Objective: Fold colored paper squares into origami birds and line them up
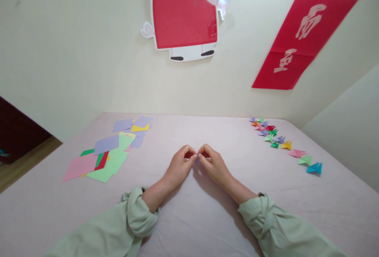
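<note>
Between my two hands is a small piece of folded purple paper (197, 160), mostly hidden by the fingertips. My left hand (181, 163) pinches it from the left with thumb and forefinger. From the other side, my right hand (213, 163) grips it in the same kind of pinch. The fingertips of both hands nearly meet over the middle of the table. Only a bit of purple shows below them, so the shape of the folds cannot be made out.
Loose coloured paper sheets (106, 162) lie overlapping on the left of the cloth-covered table (183, 225). Several small folded paper figures (275, 132) run in a slanting row along the right. Behind the table rises a pale wall (89, 51) with a red banner (308, 32).
</note>
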Tool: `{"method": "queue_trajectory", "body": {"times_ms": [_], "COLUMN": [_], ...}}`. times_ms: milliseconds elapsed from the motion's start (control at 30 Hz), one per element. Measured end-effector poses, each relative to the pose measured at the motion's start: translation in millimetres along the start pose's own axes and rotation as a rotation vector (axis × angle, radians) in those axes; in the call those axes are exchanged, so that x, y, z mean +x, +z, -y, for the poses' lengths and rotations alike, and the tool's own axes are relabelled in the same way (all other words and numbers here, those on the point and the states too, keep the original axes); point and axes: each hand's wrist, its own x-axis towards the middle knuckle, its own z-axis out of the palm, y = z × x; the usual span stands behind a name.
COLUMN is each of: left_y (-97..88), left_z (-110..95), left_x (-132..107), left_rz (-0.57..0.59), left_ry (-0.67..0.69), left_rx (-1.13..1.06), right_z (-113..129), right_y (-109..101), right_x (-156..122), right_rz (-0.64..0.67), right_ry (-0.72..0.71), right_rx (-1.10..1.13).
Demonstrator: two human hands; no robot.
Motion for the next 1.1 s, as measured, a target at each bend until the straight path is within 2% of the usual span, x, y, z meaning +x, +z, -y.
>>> {"method": "queue_trajectory", "body": {"times_ms": [300,500,867,1100], "left_y": [-2.5,-1.5,-0.7,3.4], "left_z": [-2.3,-7.1,-2.9,0.2], "left_x": [-3.0,-3.2,-0.2,2.8], "left_rz": [0.016,-0.017,-0.098,-0.130], "left_ry": [0.116,0.118,0.024,-0.115], "left_rx": [0.214,0.196,0.087,-0.031], "right_z": [-2.0,0.6,-12.2,-10.2], "right_y": [-0.7,0.9,-2.4,0.1], "right_x": [-1.7,0.7,5.6,5.5], "right_rz": [0.039,0.022,-0.010,-0.071], "right_ry": [-0.065,-0.053,-0.008,0.036], "right_rx": [-0.147,-0.143,-0.178,-0.219]}}
